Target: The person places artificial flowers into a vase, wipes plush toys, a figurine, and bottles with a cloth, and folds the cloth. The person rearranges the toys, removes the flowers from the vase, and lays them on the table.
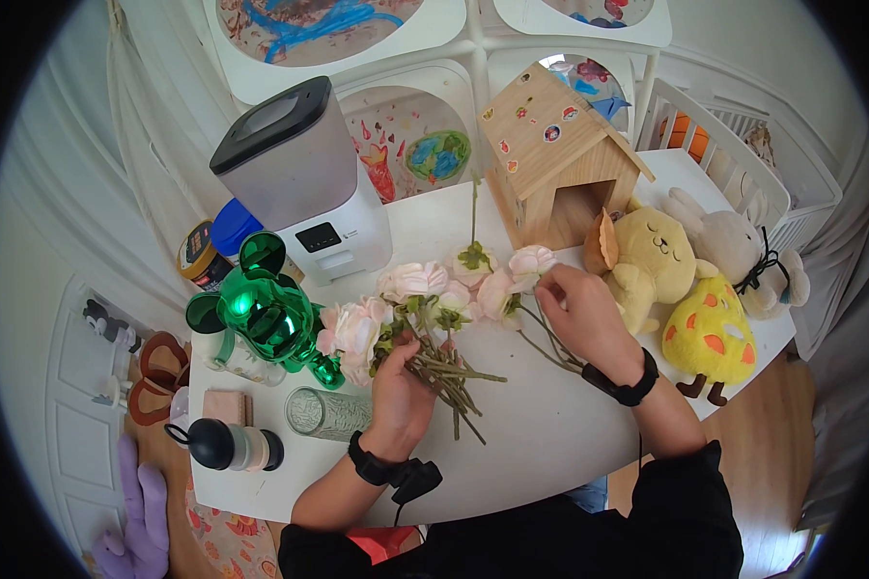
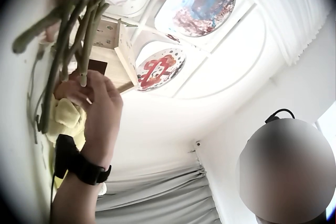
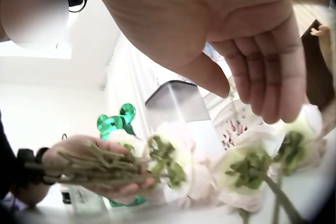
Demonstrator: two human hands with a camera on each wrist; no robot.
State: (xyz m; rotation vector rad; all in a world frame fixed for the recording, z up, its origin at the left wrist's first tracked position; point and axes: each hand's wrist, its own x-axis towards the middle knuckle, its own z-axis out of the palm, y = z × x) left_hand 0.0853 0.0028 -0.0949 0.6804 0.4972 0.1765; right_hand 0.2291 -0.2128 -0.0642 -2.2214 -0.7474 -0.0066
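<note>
My left hand [image 1: 401,396] grips a bunch of artificial flowers by their green stems [image 1: 449,376]. The pale pink blooms [image 1: 355,333] point to the left and away, and the cut stem ends stick out to the right. My right hand [image 1: 589,314] hovers over loose pink flowers [image 1: 497,294] on the table; in the right wrist view its fingers [image 3: 257,77] hang nearly straight, just above the blooms [image 3: 247,166]. Another flower lies with its stem [image 1: 474,217] pointing away. A textured glass vase [image 1: 328,413] stands beside my left wrist.
On the left of the white table [image 1: 512,463] are a shiny green bear figure [image 1: 270,309], a pet feeder [image 1: 304,183], a black-capped bottle [image 1: 232,446] and a pink block [image 1: 226,407]. A wooden house [image 1: 560,154] and plush toys [image 1: 657,256] occupy the back and right.
</note>
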